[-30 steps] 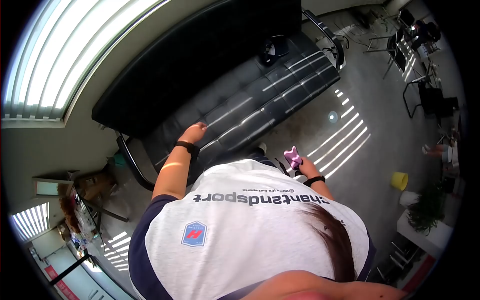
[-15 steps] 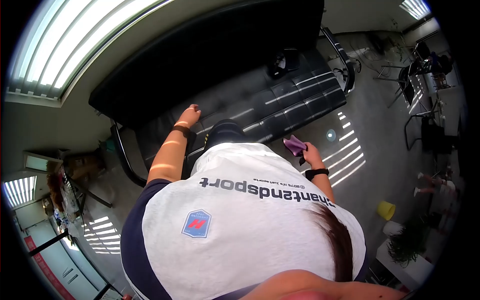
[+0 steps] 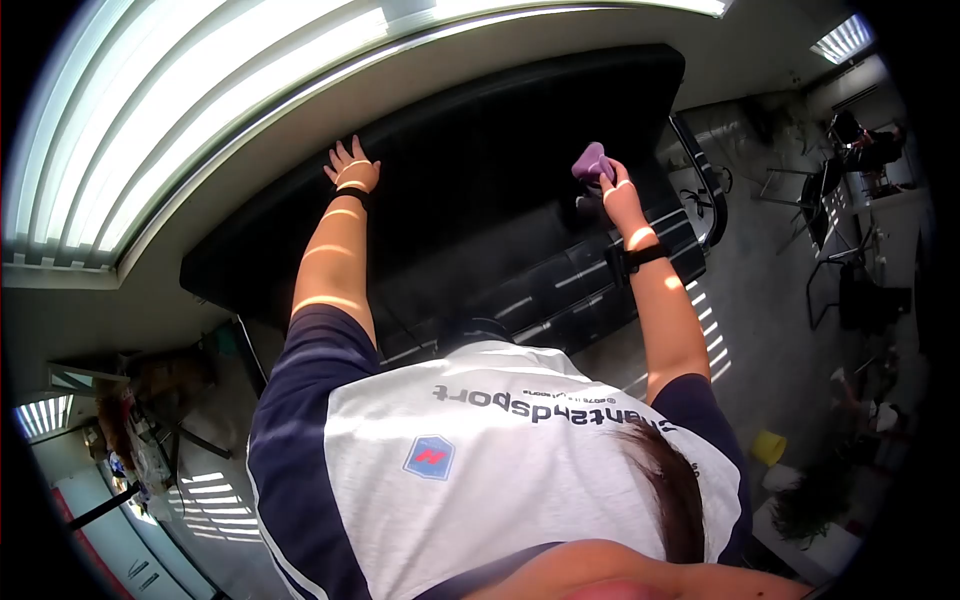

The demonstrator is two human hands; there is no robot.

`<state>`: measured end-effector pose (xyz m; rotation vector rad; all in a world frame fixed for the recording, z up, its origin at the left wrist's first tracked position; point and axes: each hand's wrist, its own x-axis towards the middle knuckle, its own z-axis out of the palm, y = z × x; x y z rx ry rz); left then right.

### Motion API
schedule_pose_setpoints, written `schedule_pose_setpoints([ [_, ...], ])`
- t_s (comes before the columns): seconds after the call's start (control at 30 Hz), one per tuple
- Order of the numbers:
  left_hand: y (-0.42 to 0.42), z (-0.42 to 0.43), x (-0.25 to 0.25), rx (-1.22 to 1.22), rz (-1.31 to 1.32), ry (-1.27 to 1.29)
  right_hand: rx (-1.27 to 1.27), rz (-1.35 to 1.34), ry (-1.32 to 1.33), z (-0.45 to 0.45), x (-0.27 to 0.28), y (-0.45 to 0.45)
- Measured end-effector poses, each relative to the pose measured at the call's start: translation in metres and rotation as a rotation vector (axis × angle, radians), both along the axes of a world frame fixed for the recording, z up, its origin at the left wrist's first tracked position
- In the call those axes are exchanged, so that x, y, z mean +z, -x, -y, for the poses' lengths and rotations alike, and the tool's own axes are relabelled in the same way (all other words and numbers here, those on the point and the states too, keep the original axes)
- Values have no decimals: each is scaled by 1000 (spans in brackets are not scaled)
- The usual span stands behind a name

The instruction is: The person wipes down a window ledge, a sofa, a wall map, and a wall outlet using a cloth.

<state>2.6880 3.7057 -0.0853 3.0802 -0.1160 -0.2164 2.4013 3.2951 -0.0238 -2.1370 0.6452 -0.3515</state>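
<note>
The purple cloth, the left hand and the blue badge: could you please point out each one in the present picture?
Purple cloth [image 3: 592, 162]: head view, on the middle of its visible fabric.
Left hand [image 3: 356, 174]: head view, on its back.
Blue badge [image 3: 429, 458]: head view, on its red mark.

Barrier ahead: the sofa backrest [image 3: 470, 150]

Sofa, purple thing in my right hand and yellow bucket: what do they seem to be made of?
Sofa: probably black leather or imitation leather, smooth with a slight sheen; bright streaks show on its seat. I can't tell which.
Purple thing: likely soft, matte fabric, judging by its creased folds.
Yellow bucket: perhaps plastic, from its even colour; too small to judge its finish.
</note>
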Motion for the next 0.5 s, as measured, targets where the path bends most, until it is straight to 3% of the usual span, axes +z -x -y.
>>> schedule_pose_setpoints([
  [0.13,-14,0,-7,-47,-21,-61,-112,41,-423,-16,-4,-101],
  [0.27,-22,-15,-16,-121,-82,12,-222,113,-360,-22,-26,-157],
  [0.37,-22,-12,-10,-107,-122,2,-213,138,-332,-30,3,-188],
  [0.43,-25,-12,-12,-98,-157,5,-93,215,-12,-21,-15,-218],
  [0.5,-27,-12,-9,-95,-190,3,-29,100,9,-27,-17,-244],
])
